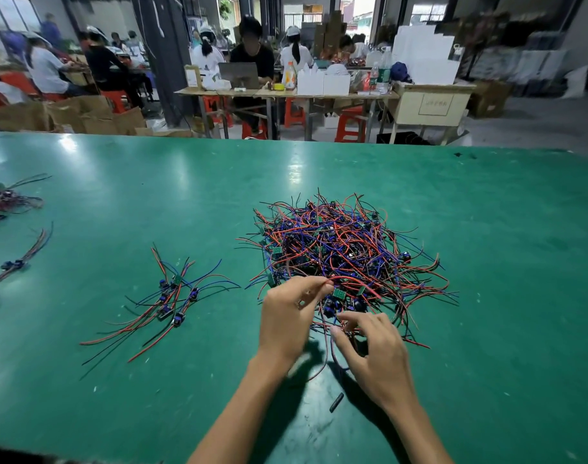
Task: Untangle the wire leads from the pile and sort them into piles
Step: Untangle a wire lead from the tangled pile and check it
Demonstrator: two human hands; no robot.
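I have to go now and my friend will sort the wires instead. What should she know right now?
Left hand: pinching a red wire at the near edge of the big tangled pile.
Right hand: fingers curled, reaching into the pile's near edge; I cannot tell if it holds anything.
Done: a small sorted pile lies to the left on the green table, and more sorted wires sit at the far left edge.
Left: almost all of the big pile is still tangled. Finish pulling this lead free, then add it to a sorted pile.

Green worktable [152,182], wooden benches [286,92] beyond, red stools [350,123], cardboard boxes [68,115], grey floor [537,125].
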